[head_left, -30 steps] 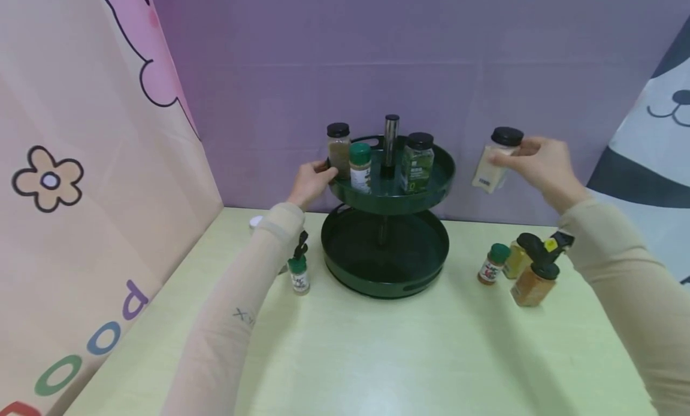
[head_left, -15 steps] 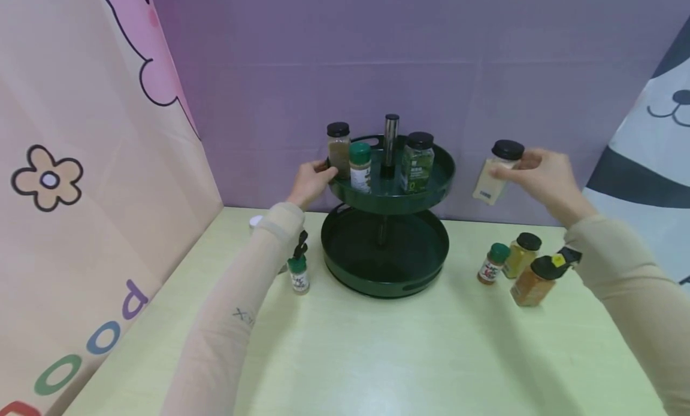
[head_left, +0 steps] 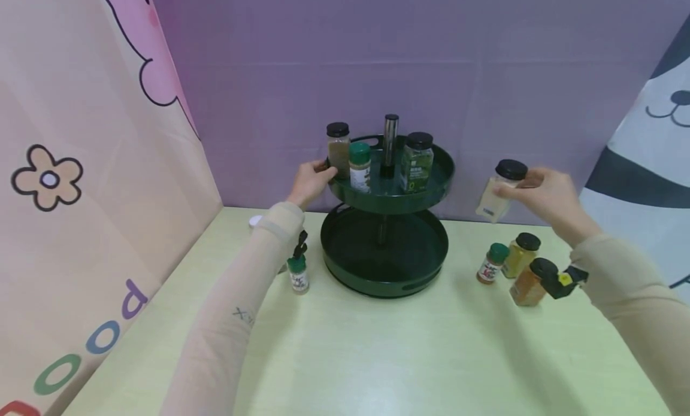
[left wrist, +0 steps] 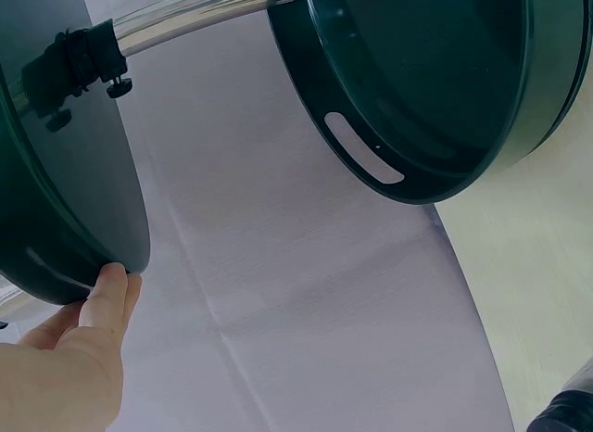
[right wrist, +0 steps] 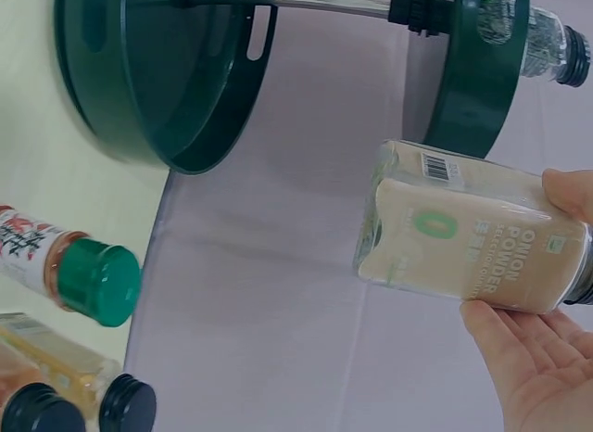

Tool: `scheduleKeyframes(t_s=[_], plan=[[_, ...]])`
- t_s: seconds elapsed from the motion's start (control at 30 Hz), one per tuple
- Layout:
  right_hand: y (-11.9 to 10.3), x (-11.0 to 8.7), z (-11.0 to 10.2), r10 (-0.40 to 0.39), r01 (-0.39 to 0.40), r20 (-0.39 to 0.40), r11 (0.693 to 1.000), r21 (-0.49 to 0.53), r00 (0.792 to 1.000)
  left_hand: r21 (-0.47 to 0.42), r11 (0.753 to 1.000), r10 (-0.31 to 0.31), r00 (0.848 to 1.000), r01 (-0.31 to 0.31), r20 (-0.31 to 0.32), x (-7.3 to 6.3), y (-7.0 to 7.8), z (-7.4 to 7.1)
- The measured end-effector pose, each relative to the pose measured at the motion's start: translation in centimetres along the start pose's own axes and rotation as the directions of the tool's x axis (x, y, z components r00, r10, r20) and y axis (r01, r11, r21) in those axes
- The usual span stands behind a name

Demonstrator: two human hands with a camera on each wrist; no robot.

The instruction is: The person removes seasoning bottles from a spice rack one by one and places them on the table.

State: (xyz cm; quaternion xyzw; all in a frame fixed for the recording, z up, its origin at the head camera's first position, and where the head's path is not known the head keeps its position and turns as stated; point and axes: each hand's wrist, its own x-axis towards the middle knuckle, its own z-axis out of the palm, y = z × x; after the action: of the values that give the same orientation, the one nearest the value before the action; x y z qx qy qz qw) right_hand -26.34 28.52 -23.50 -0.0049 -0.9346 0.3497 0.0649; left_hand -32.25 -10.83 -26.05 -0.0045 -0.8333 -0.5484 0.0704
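My right hand [head_left: 555,200] holds a jar of onion powder [head_left: 493,197] with a black lid in the air, tilted, to the right of a green two-tier rack [head_left: 390,206]. In the right wrist view, thumb and fingers pinch the onion powder jar [right wrist: 463,233] near its lid. My left hand [head_left: 309,185] grips the left rim of the upper tray; in the left wrist view its fingers [left wrist: 107,298] reach under that rim. On the upper tray stand a brown spice jar [head_left: 338,155], a small green-capped bottle [head_left: 360,173] and a jar of green herbs [head_left: 417,170].
The lower tray [head_left: 383,284] sits on the pale table [head_left: 377,356]. At right stand a green-capped bottle [head_left: 490,266], a yellow spice jar [head_left: 520,257] and an orange spice jar [head_left: 525,287]. Another green-capped bottle [head_left: 299,278] stands left of the rack, before a purple backdrop [head_left: 269,105].
My right hand has come down with the onion powder jar and shifted slightly right. My left hand stays at the upper tray's rim, and the rack has not visibly turned.
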Motion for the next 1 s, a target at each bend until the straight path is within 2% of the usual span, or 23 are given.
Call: scheduleKeyframes(t_s=[0.33,0.63,0.87,1.0], plan=[[1.8,-0.9,0.5,0.014,-0.013,0.021,0.999,-0.034,1.000,-0.032,0.999,0.003,1.000,-0.003,0.000,0.0,0.0,0.1],[3.2,-1.6,1.2,-0.007,0.009,0.041,0.999,-0.049,0.999,-0.027,1.000,-0.011,1.000,0.011,-0.003,0.1,0.0,0.0],[4.2,-2.1,2.0,0.033,-0.029,0.057,0.997,-0.066,0.998,-0.024,1.000,-0.009,1.000,0.009,0.000,-0.1,0.1,0.0],[4.7,-2.5,2.5,0.010,-0.006,0.049,0.997,-0.081,0.999,-0.023,1.000,-0.012,1.000,0.012,0.000,-0.1,0.1,0.0]])
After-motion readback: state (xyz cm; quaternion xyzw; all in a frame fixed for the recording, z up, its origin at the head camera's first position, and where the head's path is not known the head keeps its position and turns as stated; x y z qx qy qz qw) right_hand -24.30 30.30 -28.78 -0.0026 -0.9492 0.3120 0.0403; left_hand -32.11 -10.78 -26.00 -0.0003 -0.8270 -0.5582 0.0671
